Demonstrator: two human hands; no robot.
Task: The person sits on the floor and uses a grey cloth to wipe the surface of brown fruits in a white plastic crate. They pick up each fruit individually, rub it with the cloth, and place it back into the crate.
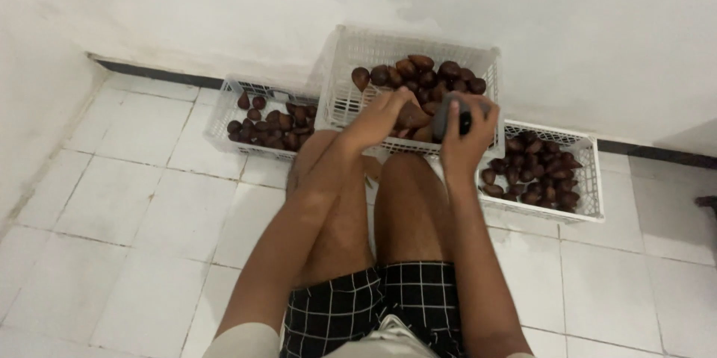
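Seated on white tiled floor [134, 209], knees up. Left hand [377, 115] over near rim of middle white basket [351, 52], fingers [399, 98] curled around one brown scaly fruit [413, 115], pointed end aimed right, toward other hand. Right hand [467, 130] just beside, fingers [485, 115] wrapped on dark grey brush-like tool [448, 117], held upright. Fruit between both hands, left nearer. Fruit-filled baskets left [224, 108] and right [590, 179].

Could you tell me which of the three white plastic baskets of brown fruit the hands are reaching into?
The large middle white plastic basket, propped tilted against the wall; both hands are at it.
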